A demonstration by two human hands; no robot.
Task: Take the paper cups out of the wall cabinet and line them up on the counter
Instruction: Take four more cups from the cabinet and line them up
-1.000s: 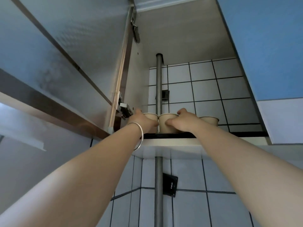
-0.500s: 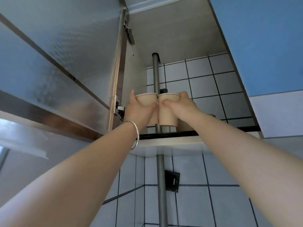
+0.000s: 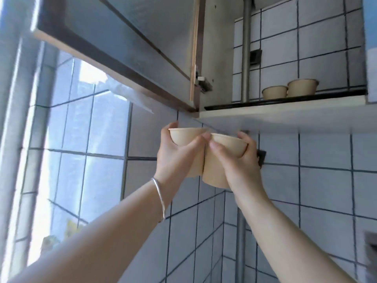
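Beige paper on both sides: left hand (image 3: 175, 158) wrapped around one paper cup (image 3: 184, 136), right hand (image 3: 238, 166) wrapped around a second cup (image 3: 226, 146), fingers curled firmly round each wall. Held upright, rims up, sides touching between the two hands. Both already out of the wall cabinet (image 3: 285, 111), hanging below and a little left of its bottom shelf, in front of the tiled wall (image 3: 306, 190).

Above and to the right of the right hand, two more cups (image 3: 274, 92) left on the shelf, standing just beside each other near the grey pipe (image 3: 245, 58). No desk in view, so no telling how far down the landing spot lies.

Likely risks from here: thin paper walls buckling under too hard a squeeze; one cup knocking the other loose, being pressed together; a rim clipping the shelf edge if lifted again; a blind set-down tipping a light cup. Open cabinet door (image 3: 122, 48) overhead and to the left of the left hand, also worth avoiding.
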